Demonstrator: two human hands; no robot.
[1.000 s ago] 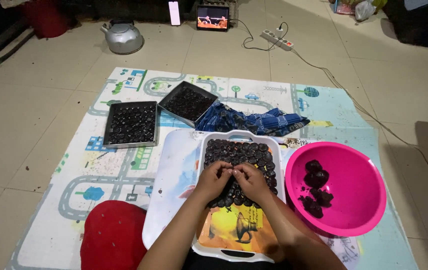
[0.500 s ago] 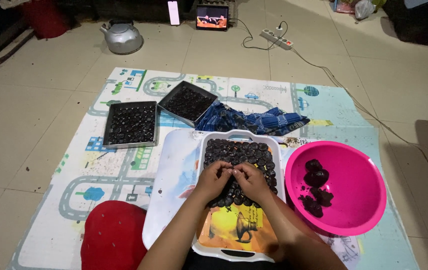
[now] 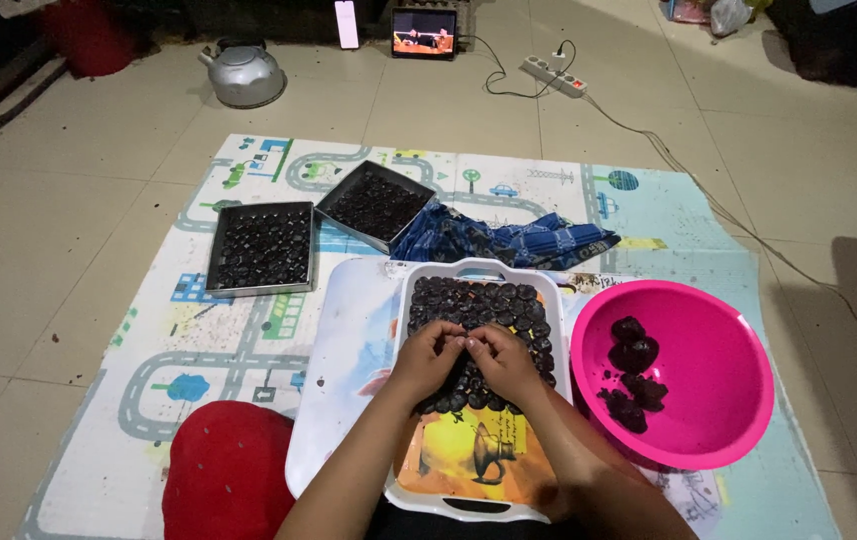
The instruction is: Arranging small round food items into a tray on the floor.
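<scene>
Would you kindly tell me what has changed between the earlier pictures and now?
Nothing visibly changed. The left hand and right hand stay together over the dark pieces on the white tray. The pink bowl, two metal trays and blue cloth lie as before.

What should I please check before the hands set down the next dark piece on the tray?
1. Both hands over the tray: ok. The left hand and right hand meet above the dark pieces.
2. Piece held between fingertips: cannot tell; the fingers hide it.
3. Free space on the tray: ok; the near part shows bare picture surface.
4. Supply in the pink bowl: ok; several dark lumps lie inside.
5. Rows even: ok in the far rows; those under the hands are hidden.
</scene>
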